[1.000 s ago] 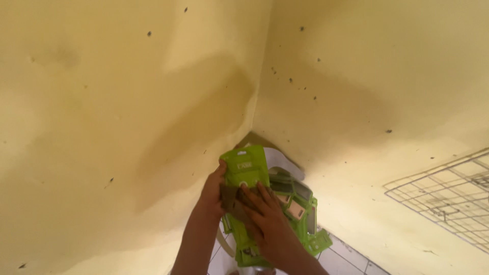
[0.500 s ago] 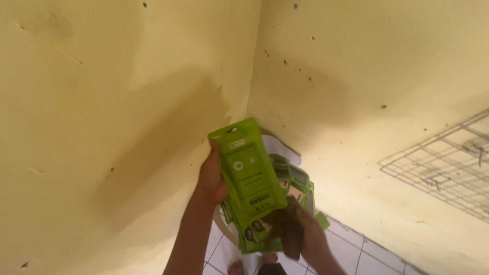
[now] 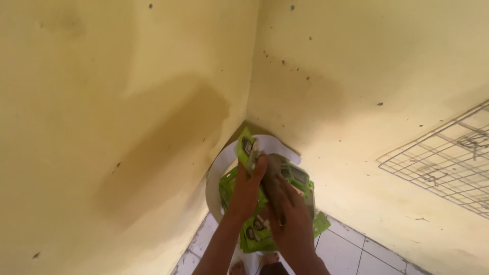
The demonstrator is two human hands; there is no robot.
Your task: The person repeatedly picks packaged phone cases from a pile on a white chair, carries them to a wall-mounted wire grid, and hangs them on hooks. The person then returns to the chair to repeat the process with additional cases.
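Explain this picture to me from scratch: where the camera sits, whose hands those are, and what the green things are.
There is no machine here. The one picture comes from a camera worn on a person's head, looking down into a corner where two yellow walls meet above a white tiled floor. The two arms rising from the bottom edge are that person's own. The left hand and the right hand are both gripping a bunch of flat green packets, one packet sticking up above the fingers. More of these packets lie beneath in a white tub standing in the corner. At the right, a wire grid panel is against the wall. What the packets contain cannot be told.
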